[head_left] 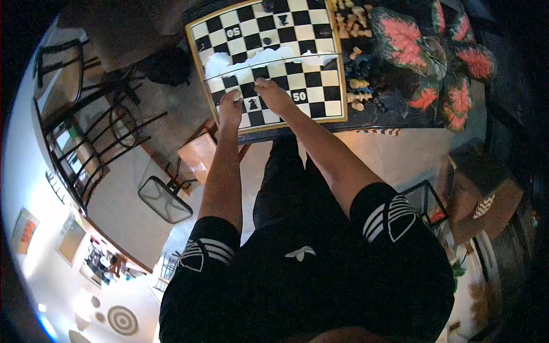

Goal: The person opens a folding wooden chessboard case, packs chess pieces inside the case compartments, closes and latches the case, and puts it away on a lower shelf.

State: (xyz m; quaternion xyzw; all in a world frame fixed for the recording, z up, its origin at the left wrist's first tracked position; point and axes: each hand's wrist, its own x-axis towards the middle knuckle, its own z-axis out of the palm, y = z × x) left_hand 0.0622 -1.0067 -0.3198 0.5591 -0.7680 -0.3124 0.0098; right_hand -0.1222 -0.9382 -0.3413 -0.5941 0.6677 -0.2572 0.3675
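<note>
A black-and-white chessboard (316, 108) with a yellow border lies on a dark table. Across its middle stretches a crumpled white material (269, 57), perhaps tissue or cloth. Over the near left part of the board is my left hand (231, 107), its fingers curled round a small whitish bit I cannot make out. To its right, my right hand (271, 93) is closed, with something small and pale at the fingertips, just below the white material. A small dark round piece (267, 41) sits on the far half.
Several chess pieces (357, 84) lie along the board's right side. Beyond them stands a plant with pink and green leaves (400, 43). Metal-framed chairs (166, 200) are at the left, and a brown box-like object (199, 154) is below the board's left corner.
</note>
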